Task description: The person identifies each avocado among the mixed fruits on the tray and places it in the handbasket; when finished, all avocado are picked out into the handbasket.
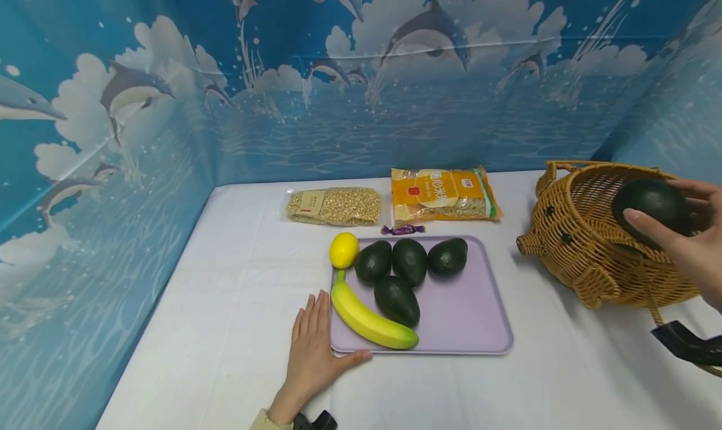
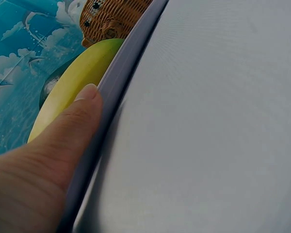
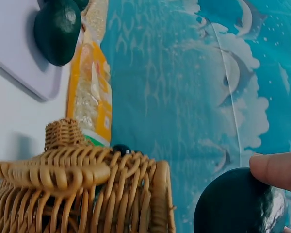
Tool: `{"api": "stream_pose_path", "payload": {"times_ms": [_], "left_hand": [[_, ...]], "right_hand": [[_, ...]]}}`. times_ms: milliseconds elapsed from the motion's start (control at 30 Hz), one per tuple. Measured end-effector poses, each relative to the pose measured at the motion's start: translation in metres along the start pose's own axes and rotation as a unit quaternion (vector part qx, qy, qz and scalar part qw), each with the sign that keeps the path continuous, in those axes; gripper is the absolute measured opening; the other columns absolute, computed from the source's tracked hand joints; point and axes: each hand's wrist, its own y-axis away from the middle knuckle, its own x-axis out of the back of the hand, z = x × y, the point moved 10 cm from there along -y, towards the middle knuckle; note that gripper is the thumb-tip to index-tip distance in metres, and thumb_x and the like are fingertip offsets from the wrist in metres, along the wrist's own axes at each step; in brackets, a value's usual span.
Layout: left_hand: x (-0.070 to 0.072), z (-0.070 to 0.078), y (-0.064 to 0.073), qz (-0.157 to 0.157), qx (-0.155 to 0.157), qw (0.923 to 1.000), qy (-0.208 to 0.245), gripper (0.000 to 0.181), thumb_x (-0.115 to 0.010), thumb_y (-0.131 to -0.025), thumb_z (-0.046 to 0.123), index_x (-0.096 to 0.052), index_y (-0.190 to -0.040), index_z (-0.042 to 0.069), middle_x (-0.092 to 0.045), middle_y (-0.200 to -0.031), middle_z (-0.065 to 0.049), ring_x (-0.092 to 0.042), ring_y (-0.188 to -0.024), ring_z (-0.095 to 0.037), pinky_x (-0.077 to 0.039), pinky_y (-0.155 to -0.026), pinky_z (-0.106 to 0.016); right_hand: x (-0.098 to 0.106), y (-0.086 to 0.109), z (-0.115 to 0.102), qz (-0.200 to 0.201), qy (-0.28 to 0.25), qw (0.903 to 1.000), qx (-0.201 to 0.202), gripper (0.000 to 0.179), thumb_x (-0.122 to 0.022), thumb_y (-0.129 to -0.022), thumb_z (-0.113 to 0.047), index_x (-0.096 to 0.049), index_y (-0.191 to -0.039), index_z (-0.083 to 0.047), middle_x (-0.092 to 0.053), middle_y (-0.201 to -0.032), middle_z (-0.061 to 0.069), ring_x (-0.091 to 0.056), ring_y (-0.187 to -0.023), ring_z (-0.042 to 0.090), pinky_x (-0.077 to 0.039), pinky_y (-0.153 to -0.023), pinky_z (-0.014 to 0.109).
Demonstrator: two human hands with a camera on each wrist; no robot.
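My right hand (image 1: 699, 229) grips a dark green avocado (image 1: 651, 209) over the mouth of a pig-shaped wicker basket (image 1: 598, 254). In the right wrist view that avocado (image 3: 240, 201) shows beside the basket's rim. My left hand (image 1: 316, 345) rests at the near left corner of a lilac tray (image 1: 462, 317), fingers straight along its side and thumb along the front edge. On the tray lie a banana (image 1: 366, 320), a yellow lemon (image 1: 344, 250) and several avocados (image 1: 397, 300). The left wrist view shows the thumb (image 2: 82, 111) on the tray rim beside the banana.
Behind the tray lie a clear bag of yellow grains (image 1: 350, 205), an orange-printed bag (image 1: 442, 195) and a purple wrapped candy (image 1: 403, 229). A dolphin-print curtain (image 1: 361, 123) stands behind and at the left. The basket's handle (image 1: 654, 304) hangs down at its near side.
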Motion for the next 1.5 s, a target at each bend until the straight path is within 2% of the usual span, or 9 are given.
{"api": "stream_pose_path", "payload": {"times_ms": [300,533,667,800,900,1033,1133,1300,1500], "left_hand": [[-0.003,-0.002,-0.001,-0.015,0.009,0.9998,-0.003,0.125,-0.05,-0.065,0.086,-0.016,-0.151,0.001,-0.015,-0.156,-0.013,-0.004,-0.143,-0.027,-0.002,-0.113,-0.043],[-0.004,-0.003,0.0,-0.018,0.011,0.9998,-0.007,0.125,-0.048,-0.065,0.087,-0.016,-0.151,0.002,-0.016,-0.156,-0.013,-0.004,-0.143,-0.026,-0.002,-0.113,-0.043],[-0.004,-0.002,0.0,-0.015,0.009,0.9998,-0.008,0.125,-0.049,-0.065,0.086,-0.016,-0.151,0.001,-0.016,-0.156,-0.013,-0.004,-0.143,-0.027,-0.002,-0.113,-0.043],[-0.002,-0.001,0.0,-0.01,0.006,0.9999,-0.004,0.125,-0.052,-0.065,0.085,-0.017,-0.15,0.0,-0.017,-0.156,-0.014,-0.005,-0.143,-0.028,-0.003,-0.113,-0.044],[-0.001,0.0,0.0,-0.002,0.001,1.0,-0.003,0.124,-0.053,-0.066,0.084,-0.019,-0.149,-0.001,-0.019,-0.155,-0.016,-0.008,-0.142,-0.03,-0.005,-0.113,-0.046],[0.0,0.0,0.0,0.005,-0.002,1.0,-0.003,0.124,-0.054,-0.066,0.084,-0.02,-0.149,-0.001,-0.02,-0.154,-0.016,-0.009,-0.142,-0.031,-0.006,-0.112,-0.047],[0.0,0.0,0.0,0.008,-0.005,0.9999,-0.004,0.124,-0.054,-0.066,0.083,-0.02,-0.149,-0.002,-0.02,-0.154,-0.016,-0.009,-0.142,-0.031,-0.007,-0.112,-0.047],[0.0,0.001,0.001,0.016,-0.011,0.9998,-0.007,0.123,-0.056,-0.066,0.082,-0.021,-0.149,-0.002,-0.021,-0.154,-0.017,-0.011,-0.142,-0.032,-0.008,-0.112,-0.048],[0.0,0.001,0.001,0.014,-0.009,0.9999,-0.004,0.123,-0.055,-0.066,0.083,-0.021,-0.148,-0.002,-0.021,-0.154,-0.017,-0.01,-0.142,-0.032,-0.008,-0.112,-0.048]], "right_hand": [[-0.01,-0.044,0.109,-0.005,0.015,0.9999,-0.006,0.079,-0.073,-0.083,-0.032,-0.025,-0.145,-0.044,-0.027,-0.151,-0.008,-0.028,-0.133,0.03,-0.017,-0.109,0.05],[-0.004,-0.01,0.025,-0.031,0.001,0.9987,-0.041,0.07,-0.064,-0.089,-0.031,-0.025,-0.148,-0.035,-0.028,-0.15,0.012,-0.024,-0.134,0.041,-0.018,-0.107,0.057],[-0.001,-0.005,0.011,-0.032,0.014,0.9986,-0.04,0.07,-0.063,-0.09,-0.034,-0.025,-0.148,-0.032,-0.031,-0.147,0.016,-0.024,-0.135,0.042,-0.02,-0.106,0.059],[0.002,-0.008,0.008,-0.023,0.04,0.9984,-0.034,0.07,-0.065,-0.088,-0.035,-0.03,-0.148,-0.025,-0.04,-0.129,-0.002,-0.041,-0.117,0.012,-0.029,-0.099,0.056],[0.004,-0.012,0.006,-0.027,0.063,0.9969,-0.039,0.072,-0.065,-0.086,-0.037,-0.033,-0.147,-0.016,-0.041,-0.123,0.001,-0.029,-0.092,-0.007,-0.035,-0.092,0.054],[0.005,-0.014,0.006,-0.041,0.071,0.9953,-0.053,0.074,-0.064,-0.087,-0.039,-0.031,-0.147,-0.011,-0.04,-0.131,0.021,-0.044,-0.108,0.019,-0.033,-0.097,0.057],[0.007,-0.015,0.008,-0.04,0.064,0.9954,-0.059,0.072,-0.062,-0.088,-0.039,-0.031,-0.147,-0.014,-0.039,-0.134,0.017,-0.032,-0.121,0.047,-0.026,-0.104,0.058],[0.009,-0.015,0.008,-0.032,0.074,0.9951,-0.058,0.07,-0.062,-0.089,-0.039,-0.033,-0.146,-0.012,-0.041,-0.127,0.017,-0.035,-0.118,0.046,-0.029,-0.102,0.058],[0.006,-0.014,-0.003,-0.047,0.079,0.9949,-0.043,0.075,-0.06,-0.09,-0.035,-0.03,-0.143,0.009,-0.031,-0.133,0.039,-0.032,-0.115,0.058,-0.025,-0.1,0.064]]}}
